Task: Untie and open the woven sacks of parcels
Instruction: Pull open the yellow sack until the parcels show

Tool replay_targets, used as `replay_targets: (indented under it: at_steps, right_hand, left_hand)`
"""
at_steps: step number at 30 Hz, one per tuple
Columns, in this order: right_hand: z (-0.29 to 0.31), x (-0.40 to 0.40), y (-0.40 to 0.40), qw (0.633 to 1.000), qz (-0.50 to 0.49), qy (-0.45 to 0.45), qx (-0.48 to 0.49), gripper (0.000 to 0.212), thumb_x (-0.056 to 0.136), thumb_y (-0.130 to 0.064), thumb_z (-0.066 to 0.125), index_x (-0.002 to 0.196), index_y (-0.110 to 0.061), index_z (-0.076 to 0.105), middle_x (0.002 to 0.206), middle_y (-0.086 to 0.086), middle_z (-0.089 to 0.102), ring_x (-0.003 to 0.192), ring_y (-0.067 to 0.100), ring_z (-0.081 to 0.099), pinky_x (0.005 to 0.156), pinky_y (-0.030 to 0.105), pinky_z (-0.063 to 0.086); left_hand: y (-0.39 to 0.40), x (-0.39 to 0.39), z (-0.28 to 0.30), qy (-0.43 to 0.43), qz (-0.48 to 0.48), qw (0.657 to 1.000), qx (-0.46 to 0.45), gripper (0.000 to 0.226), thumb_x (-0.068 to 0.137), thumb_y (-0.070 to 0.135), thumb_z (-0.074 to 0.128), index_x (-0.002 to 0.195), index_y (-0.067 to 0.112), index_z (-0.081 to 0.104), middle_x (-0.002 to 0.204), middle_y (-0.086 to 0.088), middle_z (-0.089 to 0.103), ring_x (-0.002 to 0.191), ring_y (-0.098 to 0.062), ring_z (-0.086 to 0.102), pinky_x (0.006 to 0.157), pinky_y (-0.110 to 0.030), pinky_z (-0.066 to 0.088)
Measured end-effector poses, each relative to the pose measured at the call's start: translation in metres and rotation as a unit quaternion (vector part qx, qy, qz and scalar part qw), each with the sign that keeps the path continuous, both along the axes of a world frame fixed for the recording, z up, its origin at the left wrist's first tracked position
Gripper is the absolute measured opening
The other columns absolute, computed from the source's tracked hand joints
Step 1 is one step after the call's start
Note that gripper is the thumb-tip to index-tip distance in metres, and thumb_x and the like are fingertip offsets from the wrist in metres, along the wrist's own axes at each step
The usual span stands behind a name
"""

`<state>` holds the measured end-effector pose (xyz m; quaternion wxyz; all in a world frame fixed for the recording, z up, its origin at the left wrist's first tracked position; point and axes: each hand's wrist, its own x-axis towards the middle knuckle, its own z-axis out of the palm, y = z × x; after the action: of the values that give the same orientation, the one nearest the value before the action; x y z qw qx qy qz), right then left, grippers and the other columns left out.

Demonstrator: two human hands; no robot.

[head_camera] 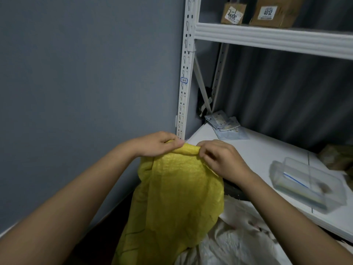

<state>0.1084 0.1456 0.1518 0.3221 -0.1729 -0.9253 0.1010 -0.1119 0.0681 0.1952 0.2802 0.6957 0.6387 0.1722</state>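
step: working the mouth open | yellow sack [177, 197] standing upright by the shelf [257, 150] | left hand [158, 144] and right hand [219, 157] both pinching its top edge (tie not visible) | next: likely calling for pulling the edges apart

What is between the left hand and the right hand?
In the head view, the bunched top edge of the yellow woven sack spans the gap between the left hand and the right hand; both pinch it.
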Motion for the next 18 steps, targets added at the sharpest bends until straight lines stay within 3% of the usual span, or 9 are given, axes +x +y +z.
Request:
replay_targets:
  at_steps: [2,5,7,9,12,14,16,18]
  right_hand:
    - [-0.002,0.004,0.001,0.994,0.023,-0.027,0.101,0.015,0.077,0.001,0.064,0.082,-0.013,0.061,0.105,0.0,0.069,0.079,0.021,0.06,0.069,0.029,0.049]
    - [-0.004,0.007,-0.002,0.985,0.039,-0.04,0.163,0.008,0.081,-0.006,0.059,0.086,-0.013,0.06,0.111,0.0,0.068,0.075,0.022,0.058,0.064,0.029,0.048]
    - [-0.002,0.008,-0.008,0.996,0.021,-0.014,0.089,0.011,0.08,-0.014,0.056,0.09,-0.018,0.059,0.11,-0.004,0.069,0.076,0.019,0.06,0.068,0.033,0.051]
    - [0.006,0.006,-0.016,0.997,0.002,0.0,-0.081,0.024,0.083,-0.022,0.053,0.105,-0.029,0.049,0.109,-0.008,0.068,0.084,0.018,0.062,0.074,0.038,0.051]
    - [0.013,-0.004,-0.018,0.972,-0.016,-0.064,-0.224,0.037,0.095,-0.042,0.05,0.13,-0.038,0.04,0.108,-0.01,0.068,0.093,0.011,0.063,0.083,0.036,0.05]
    - [0.012,-0.011,-0.017,0.953,-0.01,-0.044,-0.299,0.026,0.095,-0.037,0.055,0.118,-0.029,0.063,0.095,-0.001,0.072,0.087,0.012,0.065,0.082,0.041,0.052]
    - [0.008,-0.013,-0.016,0.935,-0.014,0.007,-0.354,0.012,0.09,-0.025,0.065,0.098,-0.023,0.074,0.088,0.001,0.073,0.081,0.015,0.066,0.079,0.042,0.054]
    - [0.003,-0.013,-0.021,0.959,-0.03,0.033,-0.279,0.01,0.087,-0.023,0.068,0.095,-0.021,0.074,0.085,-0.004,0.073,0.079,0.011,0.065,0.074,0.037,0.053]
  left_hand:
    - [-0.001,0.0,0.003,0.02,-0.019,0.999,-0.033,0.028,0.096,0.042,0.043,0.109,0.024,0.06,0.098,0.013,0.055,0.095,-0.005,0.053,0.084,-0.019,0.04]
    - [-0.001,0.0,0.005,0.028,-0.038,0.998,-0.034,0.007,0.096,0.032,0.051,0.093,0.029,0.057,0.085,0.018,0.055,0.078,0.003,0.052,0.065,-0.013,0.039]
    - [-0.001,0.002,0.004,0.056,-0.035,0.998,0.013,0.011,0.095,0.028,0.054,0.085,0.03,0.053,0.075,0.017,0.051,0.068,0.002,0.047,0.058,-0.017,0.034]
    - [-0.001,0.005,0.001,0.061,-0.028,0.995,0.078,0.012,0.093,0.024,0.056,0.083,0.028,0.052,0.072,0.016,0.05,0.065,0.002,0.046,0.057,-0.016,0.033]
    - [-0.003,0.007,-0.002,0.05,-0.02,0.988,0.147,0.01,0.089,0.022,0.062,0.082,0.026,0.056,0.076,0.013,0.058,0.071,-0.002,0.053,0.065,-0.022,0.041]
    - [-0.005,0.008,-0.005,0.069,-0.012,0.984,0.165,0.011,0.085,0.029,0.062,0.079,0.032,0.054,0.081,0.011,0.064,0.078,-0.01,0.06,0.071,-0.033,0.048]
    - [-0.006,0.008,-0.006,0.048,-0.016,0.987,0.153,0.01,0.079,0.036,0.059,0.077,0.037,0.05,0.09,0.015,0.068,0.086,-0.008,0.064,0.076,-0.036,0.051]
    - [-0.008,0.007,-0.007,-0.002,-0.021,0.994,0.107,0.017,0.083,0.036,0.062,0.082,0.037,0.045,0.095,0.014,0.067,0.086,-0.005,0.061,0.076,-0.032,0.049]
